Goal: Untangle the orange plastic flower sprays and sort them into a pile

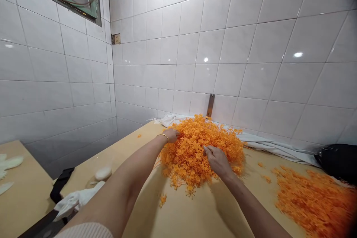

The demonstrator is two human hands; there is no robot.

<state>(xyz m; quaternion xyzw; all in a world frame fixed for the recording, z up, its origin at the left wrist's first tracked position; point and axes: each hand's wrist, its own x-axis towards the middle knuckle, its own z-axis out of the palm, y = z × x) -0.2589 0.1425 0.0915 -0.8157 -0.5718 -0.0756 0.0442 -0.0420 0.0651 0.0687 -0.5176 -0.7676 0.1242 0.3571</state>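
A tall heap of orange, flower-like plastic sprigs (199, 134) stands on the tan tabletop (184, 217). My left hand (171, 135), with a yellow bracelet at the wrist, reaches into the heap's left side. Its fingertips are lost among the sprigs, so I cannot tell what they grip. In front of the heap's middle, my right hand (216, 159) is closed, thumb and index finger pressed together against the sprigs. Whatever lies in that pinch is too small to make out. A loose orange sprig (163, 199) lies just in front of the heap.
A flatter spread of orange pieces (315, 197) covers the right side. Pale cloth (270, 144) runs along the tiled wall behind, with a black bag-like object (337, 161) at far right. A white round object (103, 173) and crumpled white cloth (75, 200) lie left.
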